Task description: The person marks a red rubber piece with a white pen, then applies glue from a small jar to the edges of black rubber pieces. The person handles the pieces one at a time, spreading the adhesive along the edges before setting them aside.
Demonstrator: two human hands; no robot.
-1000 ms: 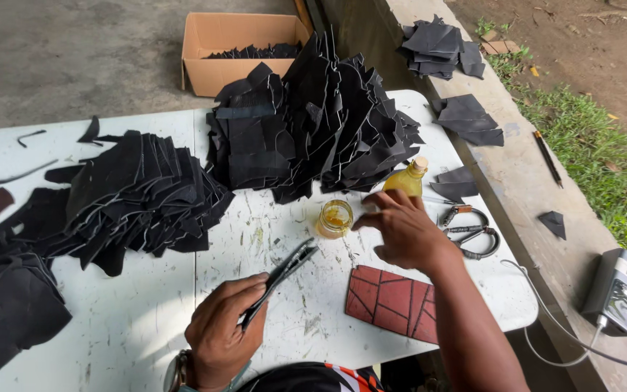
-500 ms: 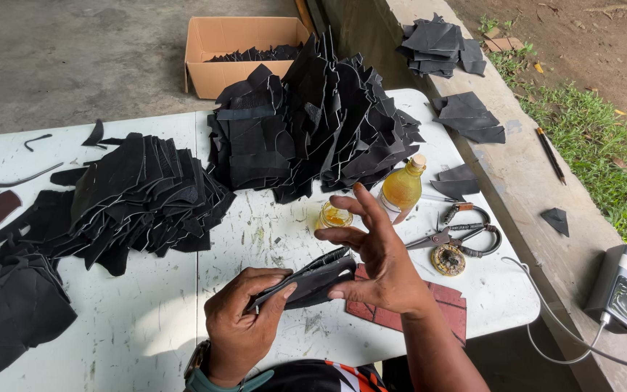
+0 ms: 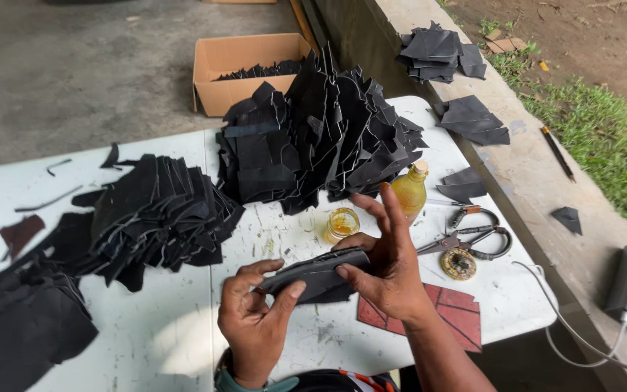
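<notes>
Folded black leather piece [image 3: 318,274] held above counter [image 3: 161,341], near small glue jar [image 3: 342,223]. Left hand [image 3: 255,319] grip clamped on left end; right hand [image 3: 386,265] thumb pressing right edge, fingers spread. Judged light, soft, pliable; hold by edges.

A second ago the right hand [image 3: 390,265] reached to the small glass [image 3: 342,223] by the bottle in the frame's middle; now it has come back to the lower centre and grips the black piece [image 3: 318,274]. The left hand [image 3: 255,319] then held a thin tool alone; now it pinches that piece's left end, raised off the desk.
</notes>
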